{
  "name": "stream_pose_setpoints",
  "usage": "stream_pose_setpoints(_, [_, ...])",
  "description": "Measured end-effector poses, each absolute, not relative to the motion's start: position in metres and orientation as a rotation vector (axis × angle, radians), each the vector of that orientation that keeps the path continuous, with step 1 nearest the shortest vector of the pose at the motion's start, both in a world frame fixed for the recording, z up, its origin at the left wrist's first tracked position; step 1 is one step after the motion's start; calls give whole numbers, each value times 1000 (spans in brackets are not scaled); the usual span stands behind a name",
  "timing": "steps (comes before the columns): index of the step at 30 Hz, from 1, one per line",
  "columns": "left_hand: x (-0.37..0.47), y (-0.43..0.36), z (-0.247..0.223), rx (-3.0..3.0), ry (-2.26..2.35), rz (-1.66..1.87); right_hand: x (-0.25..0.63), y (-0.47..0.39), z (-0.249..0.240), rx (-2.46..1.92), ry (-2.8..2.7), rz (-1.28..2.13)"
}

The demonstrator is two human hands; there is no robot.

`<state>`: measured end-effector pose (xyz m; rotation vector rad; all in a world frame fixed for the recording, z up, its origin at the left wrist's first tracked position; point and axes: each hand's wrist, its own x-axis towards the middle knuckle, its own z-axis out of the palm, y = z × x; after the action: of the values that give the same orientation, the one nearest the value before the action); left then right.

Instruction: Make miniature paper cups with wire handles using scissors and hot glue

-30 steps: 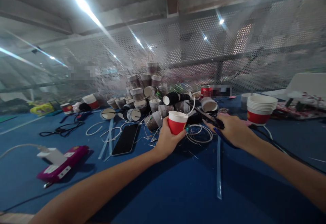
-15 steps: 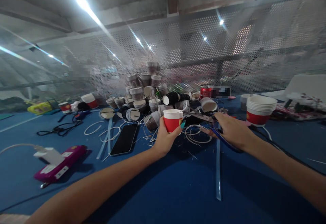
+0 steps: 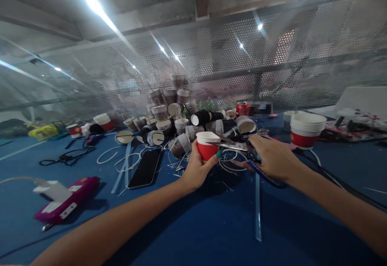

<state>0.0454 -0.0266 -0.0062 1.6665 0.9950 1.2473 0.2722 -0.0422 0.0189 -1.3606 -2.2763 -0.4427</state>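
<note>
A red paper cup (image 3: 207, 150) with a white rim stands upright in my left hand (image 3: 196, 169), whose fingers wrap round its side. My right hand (image 3: 270, 157) grips blue-handled scissors (image 3: 234, 146), and their parted blades point left at the cup's right side near the rim. Behind the cup rises a pile of small greyish cups (image 3: 161, 113), some upright and some tipped over. Coils of white cord (image 3: 231, 163) lie on the blue table between my hands.
Stacked red-and-white cups (image 3: 307, 131) stand on the right. A red can (image 3: 242, 109) is at the back. A black phone (image 3: 145, 168), a purple power strip (image 3: 68, 201), clear strips (image 3: 258, 213) and dark cables (image 3: 66, 158) lie on the blue table (image 3: 187, 229).
My right hand has brought the scissors left, so their open blades now reach the cup's rim area. The cup appears slightly squeezed in my left hand. The whole view has shifted a little.
</note>
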Motion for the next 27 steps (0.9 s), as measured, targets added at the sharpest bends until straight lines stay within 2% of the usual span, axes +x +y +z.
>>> stream_pose_setpoints(5, [46, -20, -6, 1515, 934, 1495, 276, -43, 20, -1277, -2280, -437])
stream_pose_setpoints(9, [47, -17, -7, 1409, 921, 1517, 274, -44, 21, -1365, -2284, -468])
stream_pose_setpoints(18, [45, -27, -5, 1762, 1078, 1294, 269, -44, 19, -1392, -2282, -516])
stream_pose_setpoints(27, [48, -24, -11, 1956, 1105, 1267, 263, -48, 16, -1392, -2294, -499])
